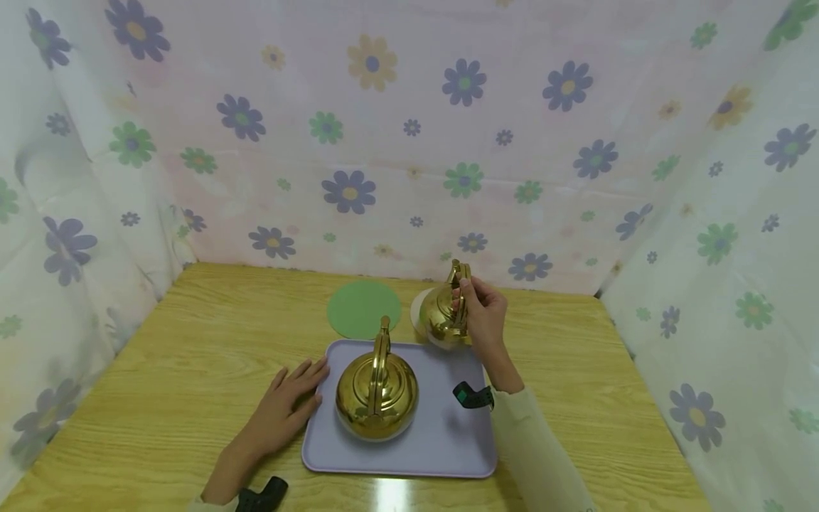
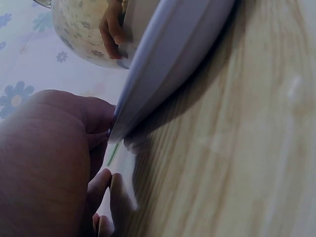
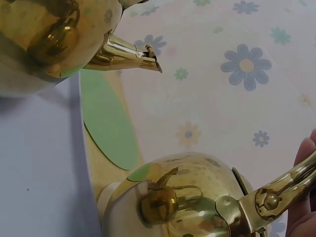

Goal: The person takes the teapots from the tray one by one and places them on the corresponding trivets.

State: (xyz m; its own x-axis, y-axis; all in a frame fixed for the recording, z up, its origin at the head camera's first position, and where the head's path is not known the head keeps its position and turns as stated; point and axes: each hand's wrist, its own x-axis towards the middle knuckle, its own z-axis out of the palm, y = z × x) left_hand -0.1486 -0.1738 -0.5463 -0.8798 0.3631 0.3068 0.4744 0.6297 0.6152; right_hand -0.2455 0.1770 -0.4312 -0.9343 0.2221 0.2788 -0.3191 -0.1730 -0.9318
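The right hand (image 1: pixel 484 313) is curled round the upright handle (image 1: pixel 459 284) of a gold kettle (image 1: pixel 443 321), held just above a white mat (image 1: pixel 419 307) at the tray's far edge. A firm, level grip is advisable, as the polished handle looks slippery and the spout could tip. The left hand (image 1: pixel 289 403) lies flat, fingers straight, touching the lilac tray's (image 1: pixel 448 441) left rim. A second kettle (image 1: pixel 376 393) stands on the tray. A green mat (image 1: pixel 363 308) lies behind it. All is set on a wooden table (image 1: pixel 192 341), enclosed by flowered cloth (image 1: pixel 409 128).
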